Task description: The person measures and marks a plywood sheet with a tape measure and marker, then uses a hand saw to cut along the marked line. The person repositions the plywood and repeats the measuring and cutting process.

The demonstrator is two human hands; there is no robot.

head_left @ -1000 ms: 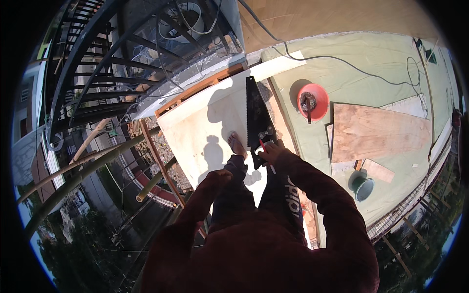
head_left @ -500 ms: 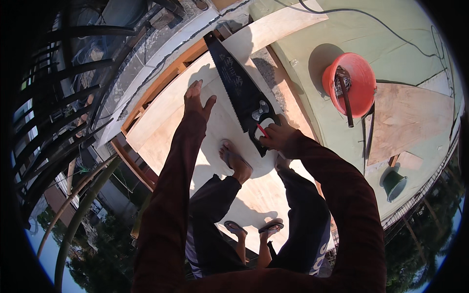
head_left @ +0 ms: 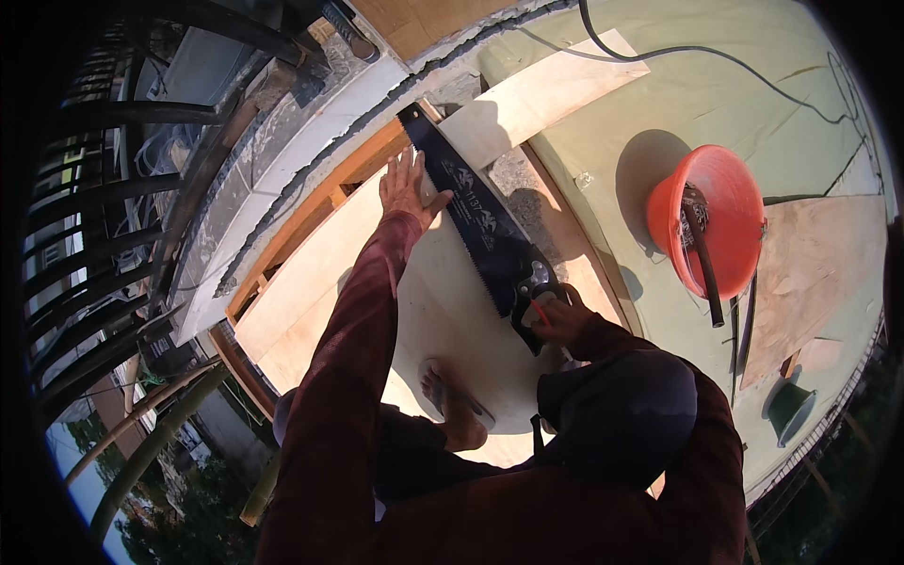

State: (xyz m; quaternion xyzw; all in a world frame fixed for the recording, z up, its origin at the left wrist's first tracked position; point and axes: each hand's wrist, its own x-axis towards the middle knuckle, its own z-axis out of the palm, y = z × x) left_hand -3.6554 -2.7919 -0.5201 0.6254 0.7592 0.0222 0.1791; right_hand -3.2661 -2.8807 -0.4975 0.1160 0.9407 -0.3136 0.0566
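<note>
A hand saw (head_left: 476,212) with a dark blade lies across a pale plywood sheet (head_left: 311,315), its tip over the wooden frame at the far edge. Around its handle my right hand (head_left: 565,318) is closed, with a thin red stick, perhaps a pencil, also between the fingers. My left hand (head_left: 407,186) rests with stretched fingers on the plywood near the far edge, close beside the toothed side of the blade. One of my feet in a sandal (head_left: 457,400) stands on the sheet below the saw.
A red plastic basin (head_left: 744,221) holding a dark-handled tool stands at the right on a pale green sheet. Near it are another plywood piece (head_left: 800,273) and a green bucket (head_left: 789,410). A black cable (head_left: 697,49) runs at the top. Dark metal bars (head_left: 104,240) line the left.
My left hand has moved forward and right, down beside the blade. My body is bent lower, with a knee now raised near my right arm. The saw stays in my right hand.
</note>
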